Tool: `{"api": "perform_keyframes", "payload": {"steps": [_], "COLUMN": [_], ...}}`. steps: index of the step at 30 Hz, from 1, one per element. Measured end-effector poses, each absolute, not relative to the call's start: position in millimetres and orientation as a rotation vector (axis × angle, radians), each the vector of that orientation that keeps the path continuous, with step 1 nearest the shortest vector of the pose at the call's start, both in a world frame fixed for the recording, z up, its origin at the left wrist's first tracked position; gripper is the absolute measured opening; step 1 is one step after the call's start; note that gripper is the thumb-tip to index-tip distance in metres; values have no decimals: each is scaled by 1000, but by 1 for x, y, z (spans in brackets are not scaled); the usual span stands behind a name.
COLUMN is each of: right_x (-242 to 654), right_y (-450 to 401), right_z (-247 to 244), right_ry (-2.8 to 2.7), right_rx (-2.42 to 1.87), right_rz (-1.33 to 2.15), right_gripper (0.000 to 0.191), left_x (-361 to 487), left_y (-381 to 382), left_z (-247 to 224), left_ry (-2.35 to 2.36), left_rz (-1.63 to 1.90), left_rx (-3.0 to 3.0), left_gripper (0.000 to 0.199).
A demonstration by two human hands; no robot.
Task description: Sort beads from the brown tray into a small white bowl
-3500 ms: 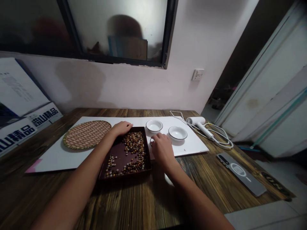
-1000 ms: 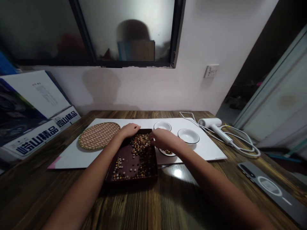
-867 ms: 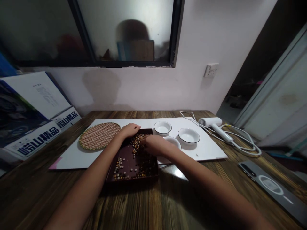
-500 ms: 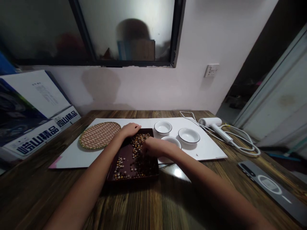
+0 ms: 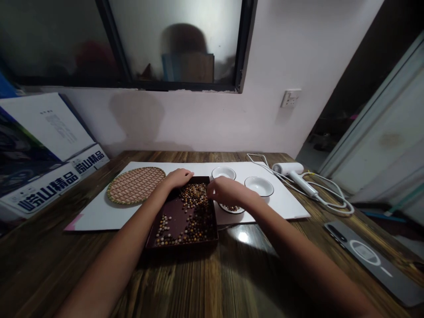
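A dark red, shallow box tray lies on the table, with many small round beads in brown, yellow and pale tones spread over its floor. My left hand is closed over the tray's far left edge. My right hand hovers at the tray's right rim with its fingers pinched together; what is between them is too small to make out. Partly hidden under that hand, the nearest white bowl has some beads in it. Two more white dark-rimmed bowls stand behind, a far bowl and a right bowl.
A woven oval mat lies on the white board at left. To the right are a white hair dryer with its coiled cord and a grey phone. Printed boxes stand at the far left, against the wall.
My right hand has risen from the beads and moved right and up to the tray's rim, towards the bowls. The left hand stays on the tray's edge. The view has shifted slightly.
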State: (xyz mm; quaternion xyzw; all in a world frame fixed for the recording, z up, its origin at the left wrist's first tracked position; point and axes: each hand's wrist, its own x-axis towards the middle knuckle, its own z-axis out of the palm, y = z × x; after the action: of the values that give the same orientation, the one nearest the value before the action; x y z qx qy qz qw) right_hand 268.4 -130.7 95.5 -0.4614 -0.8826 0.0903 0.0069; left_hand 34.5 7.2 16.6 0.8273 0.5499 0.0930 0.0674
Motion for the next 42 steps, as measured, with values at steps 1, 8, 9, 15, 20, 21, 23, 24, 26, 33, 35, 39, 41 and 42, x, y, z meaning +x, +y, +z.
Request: {"api": "perform_keyframes", "payload": {"steps": [1,8,9,15,20,21,23,24,26,33,35,39,41,42], "right_x": [262,229,226,230,265,272,282,284,281,239,230,219,217,217], "right_y": [-132,-149,-151,-153,-142,-139,-136,-135,-137,-159,-161,-156,-152,-152], "right_z": [92,62,61,87,113,114,112,110,107,93,80,51,45,46], "right_ry": [-2804,-3017,-3049,-3085,-2957,-2928,-2867,-2836,-2785,-2997,-3047,-3106,-3134,-3155], "right_rx": [-1319,-1264,-1232,-1119,-1511,-1615,-1789,-1832,-1779,-1356,-1375,-1301,-1227,-1203], "right_rz": [292,284,269,432,394,376,358,364,370,195,197,112,134,167], "right_gripper": [20,23,23,20,22,21,21,21,24,22,23,23,22,22], "left_x": [35,35,35,35,35,35,36,36,36,36,36,36,37,37], "left_y": [7,5,5,6,7,7,7,7,6,5,4,3,2,2], "left_z": [17,17,17,16,17,17,17,17,17,18,18,19,20,20], "left_ry": [1659,1684,1687,1692,1666,1669,1672,1671,1669,1682,1682,1673,1674,1675], "left_rz": [282,295,292,282,284,281,272,272,278,274,287,292,286,285], "left_rx": [2491,2468,2467,2471,2463,2463,2468,2472,2478,2467,2472,2483,2483,2483], "left_gripper": [49,51,51,51,49,49,50,50,51,50,50,50,50,50]}}
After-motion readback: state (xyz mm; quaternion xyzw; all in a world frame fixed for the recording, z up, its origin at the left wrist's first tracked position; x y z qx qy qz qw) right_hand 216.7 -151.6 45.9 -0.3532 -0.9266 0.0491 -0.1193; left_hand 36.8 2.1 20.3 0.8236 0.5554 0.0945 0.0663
